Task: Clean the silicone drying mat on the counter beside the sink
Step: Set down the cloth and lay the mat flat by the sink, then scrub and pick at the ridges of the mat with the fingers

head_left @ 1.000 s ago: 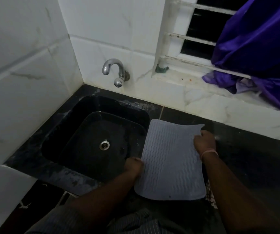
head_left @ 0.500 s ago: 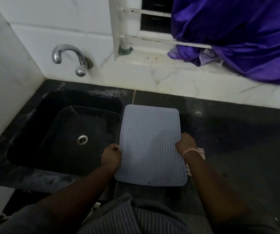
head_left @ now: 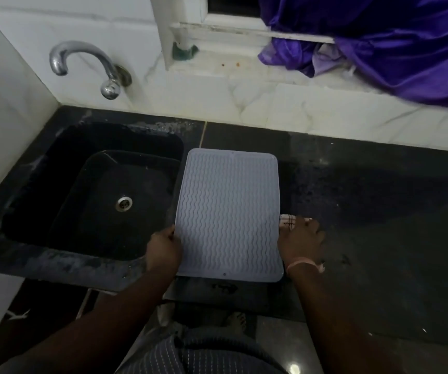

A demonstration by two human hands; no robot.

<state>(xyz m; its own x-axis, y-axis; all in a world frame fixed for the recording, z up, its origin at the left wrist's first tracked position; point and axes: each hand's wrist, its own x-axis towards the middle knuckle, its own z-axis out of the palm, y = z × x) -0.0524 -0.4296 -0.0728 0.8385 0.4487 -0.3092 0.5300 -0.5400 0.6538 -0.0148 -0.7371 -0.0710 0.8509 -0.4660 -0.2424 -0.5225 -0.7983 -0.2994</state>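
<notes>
The grey silicone drying mat with a wavy ribbed surface lies flat on the black counter, its left edge along the sink. My left hand grips the mat's left edge near the front, thumb on top. My right hand sits with curled fingers at the mat's right edge, holding it. Under those fingers a white patterned cloth peeks out, partly hidden by the hand.
A chrome tap juts from the white tiled wall above the black sink, whose drain shows in the basin. Purple fabric hangs over the window ledge at the back right. Wet patches mark the counter to the right.
The mat, held curled up over the sink edge a second ago, has come down flat on the counter. Both hands slid toward its front half, and the view shifted right.
</notes>
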